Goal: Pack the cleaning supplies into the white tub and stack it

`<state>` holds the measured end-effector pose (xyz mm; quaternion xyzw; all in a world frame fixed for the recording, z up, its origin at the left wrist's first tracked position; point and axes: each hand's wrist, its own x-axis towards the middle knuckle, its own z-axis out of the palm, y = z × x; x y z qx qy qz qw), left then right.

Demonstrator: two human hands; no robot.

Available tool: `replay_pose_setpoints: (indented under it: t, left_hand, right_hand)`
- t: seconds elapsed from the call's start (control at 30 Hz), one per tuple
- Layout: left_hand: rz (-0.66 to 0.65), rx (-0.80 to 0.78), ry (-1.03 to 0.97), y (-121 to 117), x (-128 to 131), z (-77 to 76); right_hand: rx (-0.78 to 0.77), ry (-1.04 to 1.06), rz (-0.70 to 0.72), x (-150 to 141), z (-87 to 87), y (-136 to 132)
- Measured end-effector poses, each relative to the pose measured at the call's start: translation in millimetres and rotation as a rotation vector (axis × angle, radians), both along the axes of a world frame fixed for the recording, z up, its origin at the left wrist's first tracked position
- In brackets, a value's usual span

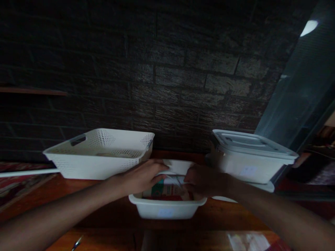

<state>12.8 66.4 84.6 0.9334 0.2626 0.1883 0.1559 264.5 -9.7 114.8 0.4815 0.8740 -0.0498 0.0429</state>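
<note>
A small white plastic tub (167,205) with a pale label on its front stands on the wooden table in front of me. In it is a printed plastic packet (167,190) with green and white areas and red lettering. My left hand (145,177) reaches over the tub's left side, its fingers pinched on the packet's pale upper edge. From the right, my right hand (201,179) closes on the same thin edge, dark and blurred, its fingertips partly hidden. A pale strip of plastic stretches between the two hands.
A larger white perforated basket (91,167) stands at the left, a white stick (28,173) beside it. At the right is a lidded white container (251,164). Near the front edge lie a pen-like object (76,243) and a clear packet (248,242). A dark brick wall (167,76) rises behind.
</note>
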Motion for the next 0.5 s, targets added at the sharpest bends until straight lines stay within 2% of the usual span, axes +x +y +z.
replay_pose_setpoints:
  t: [0.1, 0.17, 0.3, 0.4, 0.5]
  left_hand:
    - [0.095, 0.101, 0.007, -19, -22, 11.9]
    - [0.185, 0.142, -0.041, -29, -37, 7.0]
    - [0.342, 0.205, -0.093, -39, -55, -24.0]
    - [0.375, 0.186, -0.081, -43, -56, -47.1]
    - [0.389, 0.156, -0.122, -46, -54, -61.1]
  right_hand:
    - [0.150, 0.305, -0.100, 20, -3.5, -22]
    - [0.277, 0.508, -0.170, 30, -14.4, -38]
    - [0.419, 0.694, -0.335, 35, -51.8, -58]
    - [0.389, 0.714, -0.391, 28, -83.2, -59]
    - [0.362, 0.744, -0.377, 20, -105.9, -56]
